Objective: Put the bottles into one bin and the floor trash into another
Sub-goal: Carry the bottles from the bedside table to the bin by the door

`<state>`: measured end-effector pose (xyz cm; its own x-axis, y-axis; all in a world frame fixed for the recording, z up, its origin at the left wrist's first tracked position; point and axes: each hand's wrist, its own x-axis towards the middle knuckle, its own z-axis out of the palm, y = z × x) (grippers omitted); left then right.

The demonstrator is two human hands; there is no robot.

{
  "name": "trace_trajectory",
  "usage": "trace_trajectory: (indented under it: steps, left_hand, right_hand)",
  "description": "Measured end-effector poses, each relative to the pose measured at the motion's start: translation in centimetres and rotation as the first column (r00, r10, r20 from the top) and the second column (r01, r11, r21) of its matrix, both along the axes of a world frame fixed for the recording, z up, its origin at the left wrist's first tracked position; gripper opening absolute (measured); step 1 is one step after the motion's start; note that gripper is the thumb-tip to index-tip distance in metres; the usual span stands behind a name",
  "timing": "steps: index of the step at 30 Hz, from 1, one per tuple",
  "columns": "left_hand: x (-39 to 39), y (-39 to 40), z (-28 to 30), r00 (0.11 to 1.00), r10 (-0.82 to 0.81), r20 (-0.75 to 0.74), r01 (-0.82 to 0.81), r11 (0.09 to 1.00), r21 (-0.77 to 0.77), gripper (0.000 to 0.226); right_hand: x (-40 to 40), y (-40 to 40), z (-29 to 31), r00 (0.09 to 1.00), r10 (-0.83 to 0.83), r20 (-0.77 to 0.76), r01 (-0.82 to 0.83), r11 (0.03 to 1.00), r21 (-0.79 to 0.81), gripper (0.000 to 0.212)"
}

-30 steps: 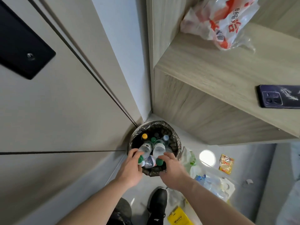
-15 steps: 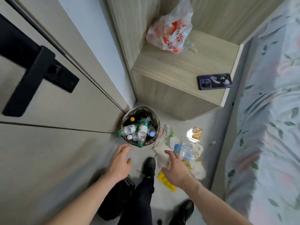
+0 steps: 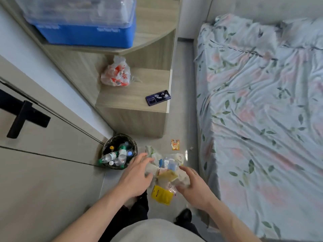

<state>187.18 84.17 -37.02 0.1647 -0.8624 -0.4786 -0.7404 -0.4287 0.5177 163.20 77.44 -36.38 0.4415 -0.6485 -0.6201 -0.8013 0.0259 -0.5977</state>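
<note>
Presently: left hand [image 3: 135,179] and right hand [image 3: 193,186], lower centre of frame, fingers spread and relaxed, holding nothing, poised over the floor trash [image 3: 167,169]. Trash: heap of crumpled wrappers, thin plastic and paper between the hands, with a yellow packet [image 3: 161,194] at its near edge. Likely light, soft, crackly and loose; best gathered in bunches from the edges. Small orange sachet [image 3: 175,144] lies apart, above the heap. Bin [image 3: 130,161], left of centre, is crowded with bottles [image 3: 114,155]. No second bin visible.
</note>
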Motion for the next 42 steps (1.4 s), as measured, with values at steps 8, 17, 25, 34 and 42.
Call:
trace_trajectory:
  steps: [8,17,25,34,42]
  left_hand:
    - [-11.5,-1.6,7.7,0.997,-0.053,0.055,0.057,0.995,-0.085,0.047]
    - [-19.5,-5.1,11.6,0.947,-0.308,0.090,0.320,0.933,-0.163,0.053]
    - [-23.6,-9.2,13.0,0.767,-0.621,0.158,0.638,0.766,-0.086,0.066]
    - [-33.1,-14.6,14.0,0.622,-0.761,0.185,0.783,0.600,-0.163,0.069]
    - [-41.5,-19.3,14.3,0.619,-0.742,0.260,0.783,0.610,-0.122,0.069]
  right_hand:
    - [-13.3,-0.5,5.4,0.999,0.040,-0.030,-0.043,0.992,-0.115,0.072]
    - [-23.0,-0.2,10.3,0.995,-0.094,-0.045,0.084,0.978,-0.189,0.070]
    - [-28.3,1.7,12.4,0.948,-0.280,-0.149,0.247,0.947,-0.207,0.076]
    - [-36.9,3.8,14.9,0.853,-0.495,-0.168,0.446,0.856,-0.260,0.079]
    - [-46.6,-0.5,14.5,0.852,-0.492,-0.180,0.443,0.860,-0.253,0.078]
